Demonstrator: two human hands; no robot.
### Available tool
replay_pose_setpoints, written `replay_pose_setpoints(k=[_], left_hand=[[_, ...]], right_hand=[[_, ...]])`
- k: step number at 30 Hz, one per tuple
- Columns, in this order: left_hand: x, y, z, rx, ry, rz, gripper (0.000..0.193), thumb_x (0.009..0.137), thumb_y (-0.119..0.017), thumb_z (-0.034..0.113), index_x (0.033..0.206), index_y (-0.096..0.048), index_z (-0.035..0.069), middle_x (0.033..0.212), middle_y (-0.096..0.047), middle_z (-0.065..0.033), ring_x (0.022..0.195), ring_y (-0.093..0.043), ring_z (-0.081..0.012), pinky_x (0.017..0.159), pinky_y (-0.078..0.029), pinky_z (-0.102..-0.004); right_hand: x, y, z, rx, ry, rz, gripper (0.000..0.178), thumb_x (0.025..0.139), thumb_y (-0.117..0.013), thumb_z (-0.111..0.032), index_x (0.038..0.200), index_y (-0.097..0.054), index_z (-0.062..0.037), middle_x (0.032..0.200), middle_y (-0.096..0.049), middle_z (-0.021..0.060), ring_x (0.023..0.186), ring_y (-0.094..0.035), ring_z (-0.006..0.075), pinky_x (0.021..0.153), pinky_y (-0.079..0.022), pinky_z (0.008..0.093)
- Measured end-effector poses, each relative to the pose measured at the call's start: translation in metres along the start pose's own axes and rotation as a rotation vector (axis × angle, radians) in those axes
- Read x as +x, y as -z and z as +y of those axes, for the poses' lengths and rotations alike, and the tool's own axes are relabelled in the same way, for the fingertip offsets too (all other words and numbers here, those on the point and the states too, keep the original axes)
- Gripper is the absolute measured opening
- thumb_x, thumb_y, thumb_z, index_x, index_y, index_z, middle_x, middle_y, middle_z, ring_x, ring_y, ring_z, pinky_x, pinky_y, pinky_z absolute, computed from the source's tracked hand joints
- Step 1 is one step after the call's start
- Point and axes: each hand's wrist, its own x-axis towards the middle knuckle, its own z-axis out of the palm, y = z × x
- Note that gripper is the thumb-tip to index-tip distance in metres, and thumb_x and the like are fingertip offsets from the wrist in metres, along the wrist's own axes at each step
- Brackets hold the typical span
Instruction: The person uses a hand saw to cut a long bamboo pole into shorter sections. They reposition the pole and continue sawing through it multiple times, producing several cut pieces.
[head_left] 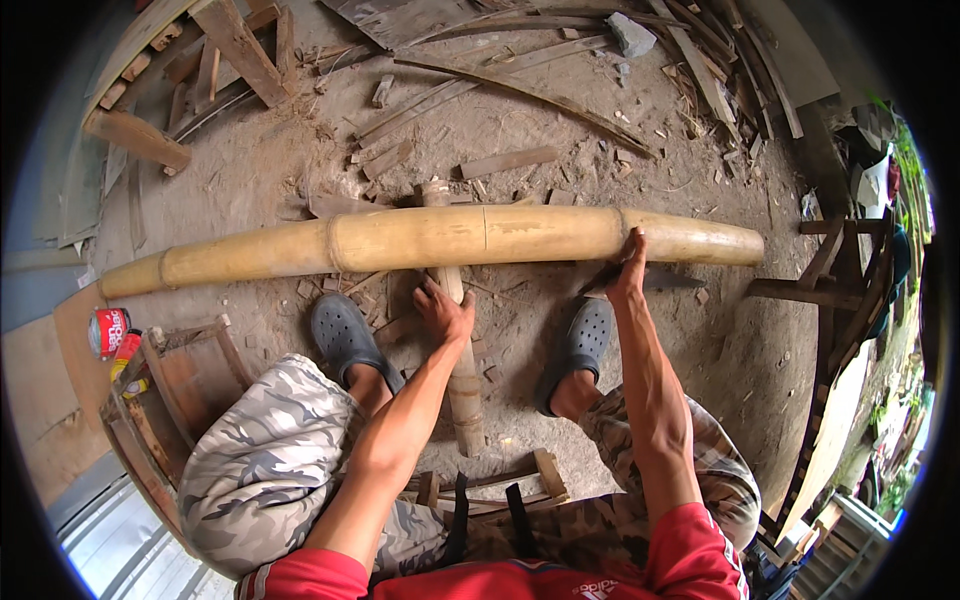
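A thick yellow bamboo pole lies crosswise in front of me, with a fine dark line across its middle section. Beneath it runs a thinner bamboo piece, pointing toward me. My left hand is closed over this thinner piece, just on the near side of the thick pole. Farther right, my right hand grips the thick pole near a node, its thumb against the near side and its other fingers mostly hidden. A dark, flat, blade-like piece shows behind that hand, close to the ground.
Wood strips and offcuts litter the dirt floor beyond the pole. A wooden trestle stands far left. Near left are a red can and a curved wooden frame. A wooden rack stands at right. My shoes flank the thinner bamboo.
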Motion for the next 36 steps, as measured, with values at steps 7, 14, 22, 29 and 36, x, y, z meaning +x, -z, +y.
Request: replay_pose_setpoints(k=[7,14,22,29,36], left_hand=[[0.01,0.015,-0.003,-0.023,-0.075,-0.079,0.097,0.072,-0.086,0.033,0.145,-0.035,-0.006,0.126,-0.046,-0.0253,0.119,-0.045,-0.0438,0.107,-0.038,-0.0523],[0.012,0.004,-0.015,0.018,-0.126,-0.092,0.102,0.074,-0.085,0.038,0.149,-0.031,-0.006,0.131,-0.044,-0.0264,0.123,-0.044,-0.0441,0.11,-0.035,-0.0514],[-0.018,0.044,-0.005,-0.107,-0.283,0.098,0.089,0.08,-0.079,0.039,0.149,-0.035,0.004,0.142,-0.038,-0.0234,0.13,-0.038,-0.0441,0.111,-0.028,-0.0571],[0.084,0.141,0.068,0.312,-0.514,-0.037,0.091,0.088,-0.06,0.068,0.158,-0.028,0.018,0.164,-0.018,-0.0178,0.153,-0.011,-0.035,0.12,-0.006,-0.0651],[0.093,0.148,0.066,0.444,-0.456,-0.443,0.092,0.091,-0.052,0.071,0.162,-0.011,0.03,0.169,-0.002,-0.0159,0.155,0.008,-0.0374,0.117,0.009,-0.0681]], right_hand=[[0.016,0.009,0.001,-0.029,0.03,-0.012,0.069,0.081,-0.069,-0.067,0.134,-0.058,-0.0241,0.125,-0.058,-0.0001,0.104,-0.054,0.0212,0.086,-0.047,0.0377],[0.01,0.006,0.009,-0.024,0.023,0.004,0.068,0.081,-0.07,-0.068,0.128,-0.059,-0.0199,0.122,-0.059,0.0029,0.111,-0.054,0.021,0.091,-0.048,0.0377],[-0.012,0.009,-0.002,-0.301,0.092,0.241,0.105,0.076,-0.068,-0.078,0.143,-0.051,0.0008,0.143,-0.05,0.0154,0.126,-0.051,0.0297,0.107,-0.042,0.0407],[-0.051,0.013,-0.025,-0.431,0.332,0.622,0.062,0.081,-0.077,-0.053,0.104,-0.071,0.0037,0.096,-0.069,0.0134,0.09,-0.063,0.0247,0.087,-0.049,0.0371],[-0.12,0.036,-0.069,0.063,0.439,0.785,0.052,0.084,-0.073,-0.014,0.13,-0.052,-0.0036,0.071,-0.057,0.0065,0.051,-0.051,0.0189,0.048,-0.043,0.0354]])
